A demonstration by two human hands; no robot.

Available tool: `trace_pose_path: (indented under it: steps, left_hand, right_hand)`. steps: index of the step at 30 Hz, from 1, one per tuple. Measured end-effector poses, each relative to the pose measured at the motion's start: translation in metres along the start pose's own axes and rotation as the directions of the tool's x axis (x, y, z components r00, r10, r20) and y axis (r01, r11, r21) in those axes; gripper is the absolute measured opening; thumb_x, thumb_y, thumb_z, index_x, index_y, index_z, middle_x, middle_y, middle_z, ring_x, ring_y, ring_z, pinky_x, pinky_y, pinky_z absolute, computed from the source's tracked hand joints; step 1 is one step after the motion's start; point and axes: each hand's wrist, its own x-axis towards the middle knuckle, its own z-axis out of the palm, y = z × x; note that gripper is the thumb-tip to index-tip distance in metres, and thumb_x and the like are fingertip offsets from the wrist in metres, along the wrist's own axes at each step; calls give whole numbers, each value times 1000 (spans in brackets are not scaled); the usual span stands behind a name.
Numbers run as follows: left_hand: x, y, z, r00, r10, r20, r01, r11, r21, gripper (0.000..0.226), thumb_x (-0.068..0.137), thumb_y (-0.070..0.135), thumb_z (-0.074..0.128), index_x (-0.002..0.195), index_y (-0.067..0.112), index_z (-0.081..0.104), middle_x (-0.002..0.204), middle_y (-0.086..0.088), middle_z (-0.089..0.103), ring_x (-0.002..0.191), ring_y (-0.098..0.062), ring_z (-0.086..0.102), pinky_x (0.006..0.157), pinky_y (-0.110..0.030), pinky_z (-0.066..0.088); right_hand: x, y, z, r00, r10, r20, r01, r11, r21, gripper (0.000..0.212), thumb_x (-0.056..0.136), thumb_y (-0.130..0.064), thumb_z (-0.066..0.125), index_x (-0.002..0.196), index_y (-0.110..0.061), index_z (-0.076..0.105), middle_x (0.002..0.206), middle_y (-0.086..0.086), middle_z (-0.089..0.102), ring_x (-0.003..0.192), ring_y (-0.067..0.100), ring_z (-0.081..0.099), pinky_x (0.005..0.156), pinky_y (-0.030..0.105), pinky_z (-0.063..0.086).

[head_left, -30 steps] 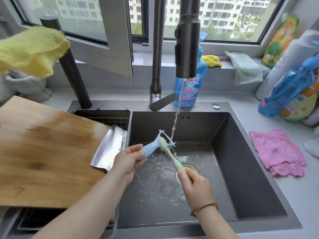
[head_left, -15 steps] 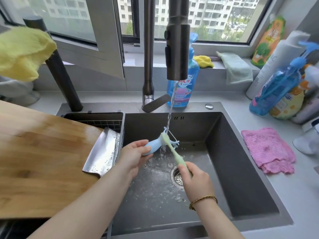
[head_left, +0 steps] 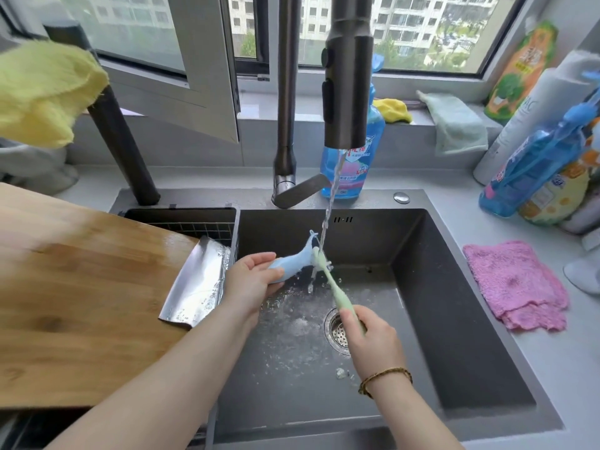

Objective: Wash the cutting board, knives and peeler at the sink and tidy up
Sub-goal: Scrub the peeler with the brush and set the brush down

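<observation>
My left hand [head_left: 250, 284] grips a light blue peeler [head_left: 297, 259] by its handle and holds its head under the water stream from the faucet [head_left: 347, 92]. My right hand [head_left: 373, 339] holds a pale green brush [head_left: 334, 287] whose tip lies against the peeler's head. Both are over the dark sink [head_left: 454, 319]. A wooden cutting board [head_left: 74, 293] lies across the sink's left side. A wet cleaver blade [head_left: 198, 284] rests on the board's right edge, its handle hidden.
A drain strainer [head_left: 337, 329] sits in the sink floor below my right hand. A pink cloth [head_left: 516, 284] lies on the counter at right, with bottles [head_left: 535, 170] behind it. A blue soap bottle [head_left: 350, 157] stands behind the faucet. A yellow cloth [head_left: 42, 89] hangs at upper left.
The view has shifted a little. The brush tip has moved along the peeler head under the running water, while both hands keep their holds.
</observation>
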Motion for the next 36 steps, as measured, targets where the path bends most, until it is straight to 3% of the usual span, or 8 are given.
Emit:
trace_pose_path:
  steps: [4,9,14,17,25,28,31,36]
  left_hand:
    - [-2,-1,3,1000,2,19,-2,1000,-10,22,84,-13,53,97,5,53,83,-2,57,73,-13,57,53,-12,51]
    - [-5,-5,4,999,-14,31,15,1000,-15,25,84,-13,52,80,12,53,83,-4,58,72,-14,57,51,-11,51]
    - [-9,-3,2,998,-44,36,47,996,-77,25,84,-13,52,80,12,53,82,-3,57,71,-14,56,52,-13,51]
    - [-9,-2,1,998,-50,48,54,995,-85,24,84,-12,53,81,12,53,82,-3,57,72,-14,57,52,-13,52]
    - [-10,-11,1,992,-119,52,124,987,-101,22,82,-13,54,82,10,54,85,-6,57,72,-17,58,50,-14,53]
    - [-7,-10,-3,996,-87,-3,87,993,-78,23,83,-12,54,81,11,54,84,-5,57,72,-16,57,52,-14,52]
    - [-3,-9,-11,995,-81,-56,75,993,-95,23,82,-12,55,80,11,54,86,-6,56,74,-16,57,52,-13,52]
    - [-7,-12,-12,999,-34,-15,34,999,-23,21,83,-12,54,90,8,54,85,-4,57,74,-15,57,52,-12,52]
  right_hand:
    - [-3,-4,6,999,-37,-14,38,996,82,30,94,-33,45,65,-28,48,59,-5,46,60,13,43,52,22,31]
    - [-1,-5,7,997,-72,-15,72,997,27,25,94,-35,44,83,-19,60,64,-1,52,67,20,48,56,28,35]
    - [4,3,-1,998,-3,-68,9,995,99,37,94,-32,44,62,-14,47,54,-2,42,54,16,38,52,30,30]
    - [2,8,3,998,-16,-56,28,976,215,33,93,-27,48,68,-7,56,54,-3,42,53,15,38,56,29,36]
    - [7,16,9,996,89,-28,-79,964,254,37,93,-29,44,65,-6,53,55,1,45,53,20,41,56,32,40]
    - [4,16,3,997,73,-26,-62,950,306,32,93,-26,46,71,-6,57,54,-1,46,45,12,41,51,27,38]
    - [-2,14,0,998,26,62,-47,928,370,8,84,-28,63,79,-23,57,67,-3,52,50,4,48,39,13,36]
    - [-9,15,-7,990,123,74,-143,875,462,19,83,-14,64,76,-14,46,60,5,50,28,3,40,31,14,31]
